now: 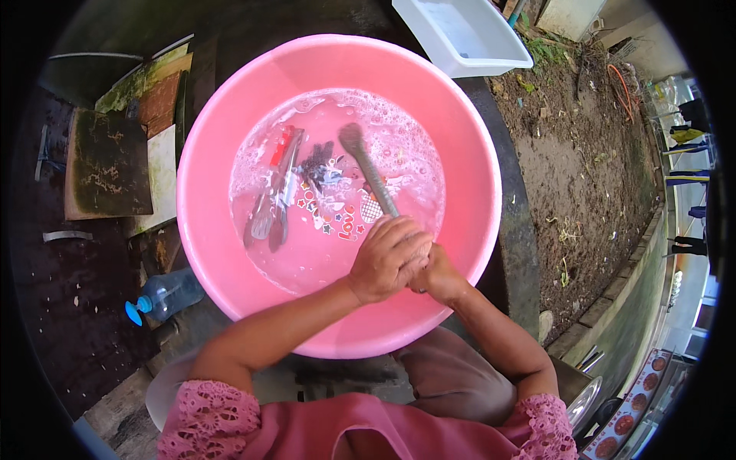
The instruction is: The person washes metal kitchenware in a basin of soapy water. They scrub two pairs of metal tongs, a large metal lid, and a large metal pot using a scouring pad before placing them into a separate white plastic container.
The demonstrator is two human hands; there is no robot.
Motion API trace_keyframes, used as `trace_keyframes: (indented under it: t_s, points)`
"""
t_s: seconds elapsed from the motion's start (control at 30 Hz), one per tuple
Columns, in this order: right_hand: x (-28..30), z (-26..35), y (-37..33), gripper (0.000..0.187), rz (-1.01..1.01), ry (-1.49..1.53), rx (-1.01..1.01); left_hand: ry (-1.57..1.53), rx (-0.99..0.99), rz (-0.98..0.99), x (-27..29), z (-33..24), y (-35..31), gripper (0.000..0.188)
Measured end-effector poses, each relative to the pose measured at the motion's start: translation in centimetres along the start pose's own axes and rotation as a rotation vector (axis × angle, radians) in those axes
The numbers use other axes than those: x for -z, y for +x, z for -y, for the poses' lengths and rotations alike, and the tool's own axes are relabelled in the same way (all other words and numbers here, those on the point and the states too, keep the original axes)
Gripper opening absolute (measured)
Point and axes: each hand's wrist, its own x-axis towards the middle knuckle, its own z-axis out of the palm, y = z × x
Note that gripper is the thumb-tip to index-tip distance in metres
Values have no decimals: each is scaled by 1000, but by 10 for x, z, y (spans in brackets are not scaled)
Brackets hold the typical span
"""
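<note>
The basin (230, 153) around the clasped hands is bright pink, its floor printed with red, white and black stars and hearts. Beyond the grip, the ladle (368, 165) is dull grey. Left of it lie grey utensils (272, 207), one red-handled. Sleeves (211, 418) are pink lace.

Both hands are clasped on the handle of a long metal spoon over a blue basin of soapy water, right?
Not quite: the basin is pink, not blue, as the head view shows. The rest holds: the left hand and right hand are clasped on the handle of the long metal spoon over soapy water.
</note>
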Motion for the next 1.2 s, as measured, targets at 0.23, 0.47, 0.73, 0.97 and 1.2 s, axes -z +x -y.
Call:
trace_keyframes:
  t_s: [0.23, 0.47, 0.73, 0.97, 1.2]
  points:
    - [-24, 17, -29, 59, 101, -58, 44, 397, 129, -77, 65, 116, 58, 14]
    - [-19, 13, -30, 65, 138, -101, 29, 334, -219, -68, 47, 99, 14, 19]
    - [-14, 12, -26, 66, 134, -16, 10, 364, -99, -140, 58, 45, 14, 19]
    - [-17, 6, -33, 65, 121, -62, 4, 254, 362, -234, 79, 112, 17, 31]
    - [-14, -3, -35, 64, 101, -82, 17, 382, 351, -265, 95, 152, 17, 24]
